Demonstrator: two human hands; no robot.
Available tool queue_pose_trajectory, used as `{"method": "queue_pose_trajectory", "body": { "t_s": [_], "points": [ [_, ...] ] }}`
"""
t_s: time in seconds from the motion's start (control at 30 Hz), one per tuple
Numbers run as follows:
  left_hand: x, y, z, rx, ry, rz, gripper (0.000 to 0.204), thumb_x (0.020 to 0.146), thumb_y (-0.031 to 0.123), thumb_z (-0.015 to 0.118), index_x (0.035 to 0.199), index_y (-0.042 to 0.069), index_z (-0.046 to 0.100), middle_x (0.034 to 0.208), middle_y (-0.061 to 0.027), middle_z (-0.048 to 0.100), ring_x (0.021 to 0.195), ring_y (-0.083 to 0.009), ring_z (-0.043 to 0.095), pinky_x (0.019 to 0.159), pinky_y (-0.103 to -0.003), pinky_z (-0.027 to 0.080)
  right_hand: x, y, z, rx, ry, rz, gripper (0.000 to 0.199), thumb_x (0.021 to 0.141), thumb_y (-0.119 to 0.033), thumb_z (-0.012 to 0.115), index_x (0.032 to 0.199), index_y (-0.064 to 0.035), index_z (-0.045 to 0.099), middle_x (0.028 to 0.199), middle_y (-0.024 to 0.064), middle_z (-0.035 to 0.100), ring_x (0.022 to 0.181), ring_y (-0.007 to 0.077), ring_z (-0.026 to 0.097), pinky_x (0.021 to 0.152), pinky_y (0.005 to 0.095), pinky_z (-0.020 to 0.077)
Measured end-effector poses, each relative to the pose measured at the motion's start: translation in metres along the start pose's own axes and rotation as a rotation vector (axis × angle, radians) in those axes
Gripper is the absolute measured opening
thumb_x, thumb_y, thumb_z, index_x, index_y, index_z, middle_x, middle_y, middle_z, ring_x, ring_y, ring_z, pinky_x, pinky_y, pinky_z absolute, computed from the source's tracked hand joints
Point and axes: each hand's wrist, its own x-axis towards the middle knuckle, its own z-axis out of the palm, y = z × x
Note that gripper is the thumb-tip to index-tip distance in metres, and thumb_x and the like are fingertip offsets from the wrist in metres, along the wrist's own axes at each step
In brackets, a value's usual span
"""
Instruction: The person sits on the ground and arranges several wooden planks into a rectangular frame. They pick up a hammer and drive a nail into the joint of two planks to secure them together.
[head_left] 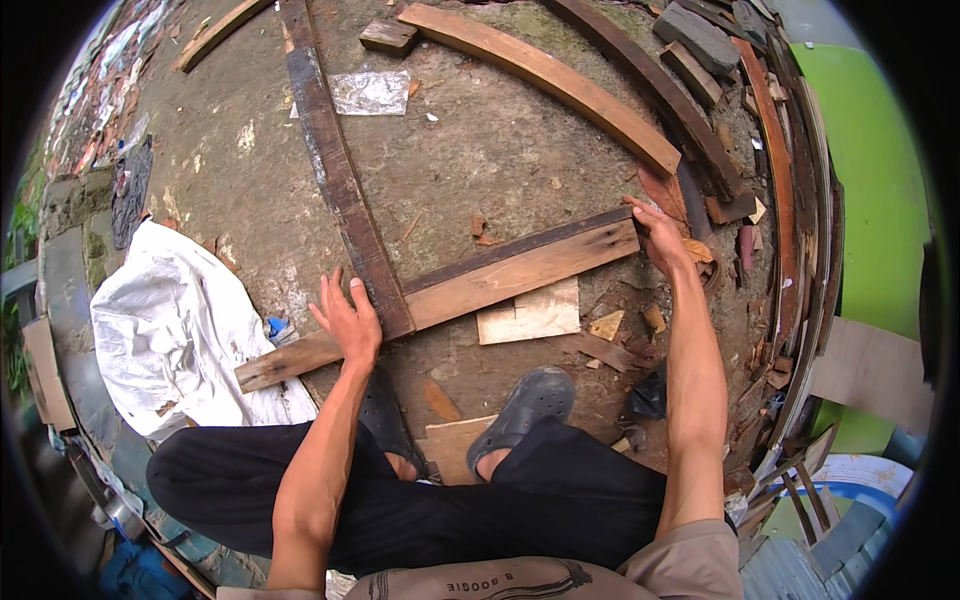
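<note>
Head view only: person squats on a dirt floor (480, 150), feet in dark clogs (525, 400) at lower centre. A long brown plank (500, 275) lies across mid-frame, long axis running from lower left up to the right. A darker plank (335, 170) crosses over it, running from the top of the frame down to centre, so the two make a rough cross. Left hand (348, 320) lies flat at that crossing, palm down, fingers spread apart and pointing to the top of the frame, touching both planks, clamped on nothing. Right hand (662, 235) is at the brown plank's right end, centre right, fingers loosely curled at the end edge; whether they actually grip it I cannot tell. So the plank spans between both hands, left hand near its middle-left, right hand at its far right tip. A pale short board (530, 315) lies just below the plank, touching or nearly so. White sheet (170, 320) at left, covering the plank's lower-left end area. Curved timber (560, 85) upper right, well apart.
</note>
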Motion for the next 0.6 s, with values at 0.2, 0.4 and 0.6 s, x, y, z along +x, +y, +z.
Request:
{"method": "queue_pose_trajectory", "body": {
  "t_s": [0.2, 0.4, 0.6],
  "points": [
    [-0.033, -0.011, 0.01, 0.062, -0.07, 0.085, 0.051, 0.104, 0.035, 0.039, 0.126, -0.006, 0.059, 0.135, -0.0228, 0.057, 0.143, -0.0331, 0.035, 0.121, -0.053, 0.005, 0.004, 0.012, -0.003, 0.065, 0.016, -0.049, 0.042, 0.105, -0.017, 0.045, 0.143, -0.0016, 0.05, 0.146, 0.0121, 0.049, 0.13, 0.0232, 0.05, 0.111, 0.0348, 0.0372],
    [-0.041, -0.014, -0.007, 0.243, -0.1, 0.355, 0.1, 0.079, 0.063, 0.069, 0.134, -0.016, 0.043, 0.14, -0.0307, 0.047, 0.141, -0.0397, 0.035, 0.12, -0.05, 0.017, 0.009, 0.029, 0.0, 0.003, 0.081, -0.132, 0.043, 0.105, -0.019, 0.046, 0.145, -0.0036, 0.049, 0.148, 0.0122, 0.047, 0.132, 0.0232, 0.049, 0.111, 0.0346, 0.0371],
    [-0.041, -0.013, -0.028, 0.258, -0.227, 0.436, 0.115, 0.06, 0.063, 0.085, 0.132, -0.015, 0.043, 0.127, -0.0271, 0.054, 0.125, -0.0388, 0.047, 0.11, -0.048, 0.032, 0.012, 0.045, -0.007, 0.001, 0.184, -0.15, 0.038, 0.103, -0.023, 0.053, 0.136, -0.006, 0.055, 0.135, 0.0112, 0.056, 0.124, 0.0234, 0.052, 0.105, 0.0366, 0.0394]
  ]
}}
